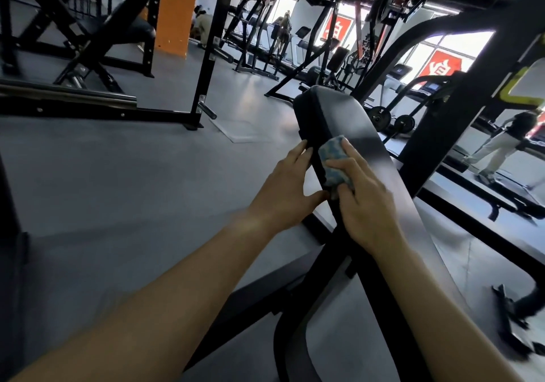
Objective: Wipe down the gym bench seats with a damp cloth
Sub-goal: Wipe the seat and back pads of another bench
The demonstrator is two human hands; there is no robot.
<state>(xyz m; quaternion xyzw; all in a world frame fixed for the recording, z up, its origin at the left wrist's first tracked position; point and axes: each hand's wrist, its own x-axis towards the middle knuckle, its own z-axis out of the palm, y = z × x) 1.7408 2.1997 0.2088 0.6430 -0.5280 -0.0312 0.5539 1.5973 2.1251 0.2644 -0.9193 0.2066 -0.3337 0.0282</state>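
A long black padded bench seat (339, 110) runs from the centre toward the lower right. On its left edge lies a blue and white mottled cloth (334, 157), folded over the side of the pad. My right hand (365, 204) presses the cloth against the pad, fingers laid over it and the thumb at its lower end. My left hand (286, 187) rests against the left side of the pad, fingers straight, the thumb reaching toward the cloth. A shiny streak shows on the pad beyond the cloth.
The bench's black steel frame (318, 278) stands below my arms on grey floor. A black rack (203, 57) and bar are at the left, an orange pillar (174, 10) behind. More machines and a person (501, 142) stand at the right by bright windows.
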